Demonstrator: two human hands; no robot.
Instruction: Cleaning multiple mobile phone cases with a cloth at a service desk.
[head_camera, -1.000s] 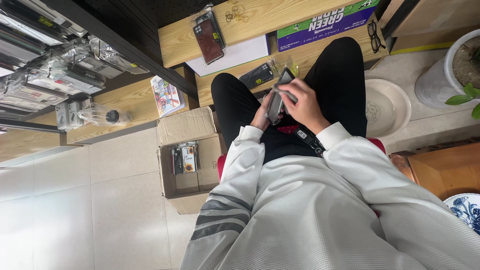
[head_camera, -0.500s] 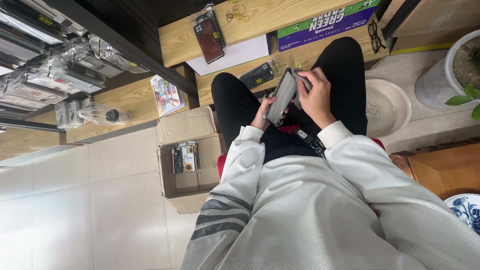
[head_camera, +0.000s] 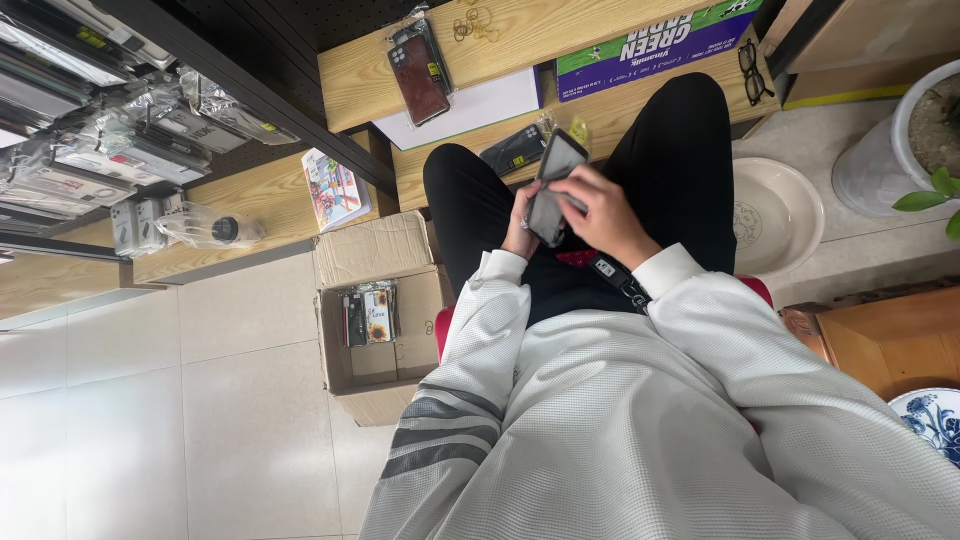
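Your left hand cradles a dark phone from below, over your lap, fingers curled round its lower end. Your right hand lies over its face, fingers pressed flat on what looks like a grey cloth; I cannot tell the cloth for certain.

Risks, as judged:
- The phone is tilted and gripped only at its lower end. A firm push from your right hand could lever it out, dropping it to the floor.
- Your lap offers no support; the desk lies ahead, apart.
- The open box beside your knee could catch a fall, or not.
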